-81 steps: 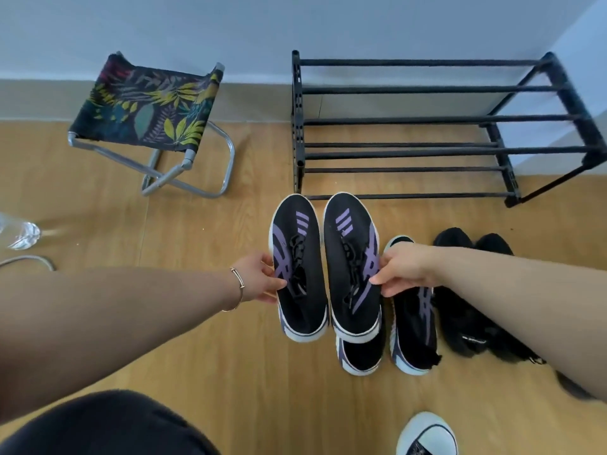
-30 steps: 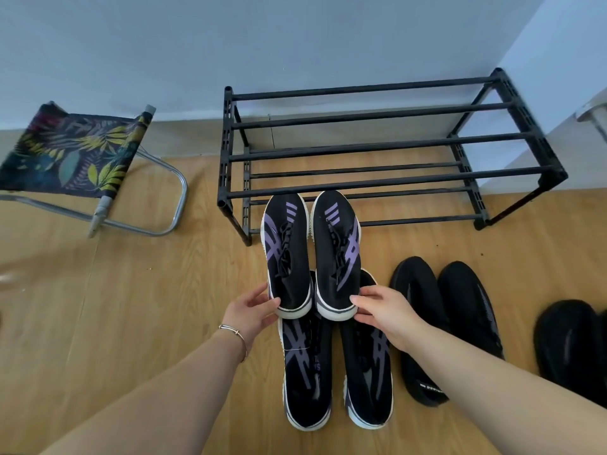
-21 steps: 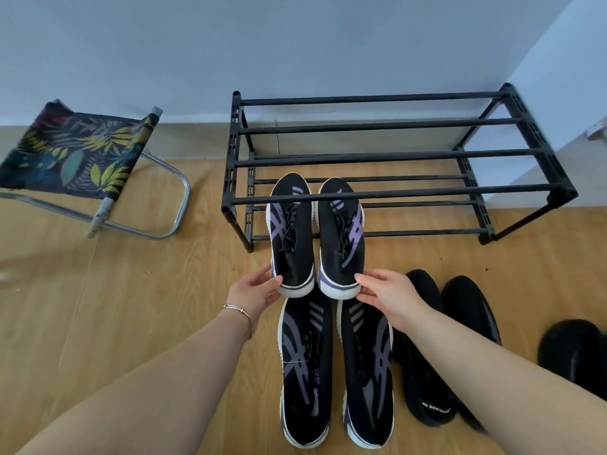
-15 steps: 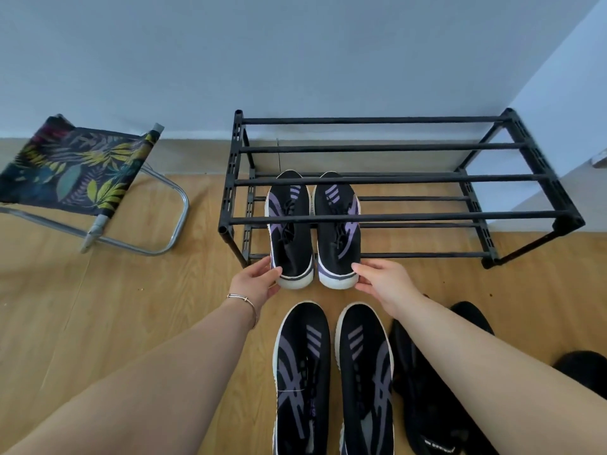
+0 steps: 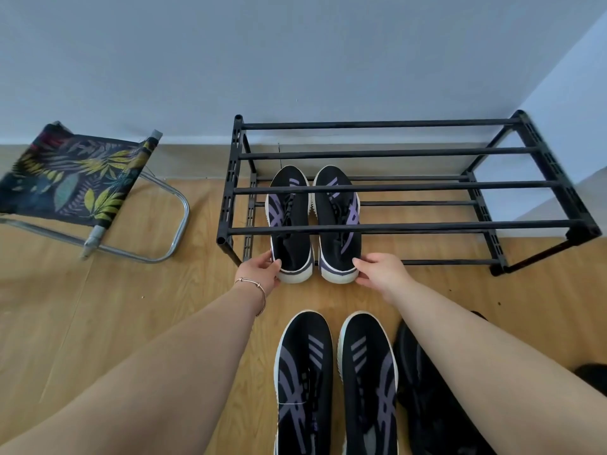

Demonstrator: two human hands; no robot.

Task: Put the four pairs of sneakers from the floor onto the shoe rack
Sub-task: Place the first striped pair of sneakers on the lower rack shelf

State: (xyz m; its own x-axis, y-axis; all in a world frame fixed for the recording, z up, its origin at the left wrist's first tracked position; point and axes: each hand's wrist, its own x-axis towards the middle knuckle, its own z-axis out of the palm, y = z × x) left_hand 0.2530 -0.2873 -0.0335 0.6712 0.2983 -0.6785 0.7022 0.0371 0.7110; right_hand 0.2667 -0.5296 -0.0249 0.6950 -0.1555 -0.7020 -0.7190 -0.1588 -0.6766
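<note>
1. head view: your left hand (image 5: 262, 270) pinches the heel of the left sneaker (image 5: 290, 224) and your right hand (image 5: 377, 270) the heel of the right sneaker (image 5: 338, 221), likely to slide both toes-first onto the lower tier of the shoe rack (image 5: 394, 228).
2. same view: knit black uppers, purple stripes, white rubber soles; thin black bars. a matching pair (image 5: 335, 385) waits on the wood floor (image 5: 131, 307), darker shoes (image 5: 427, 405) beside it.

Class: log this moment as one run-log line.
left hand: on left sneaker heel | right hand: on right sneaker heel | pair: shoe rack lower tier
</note>
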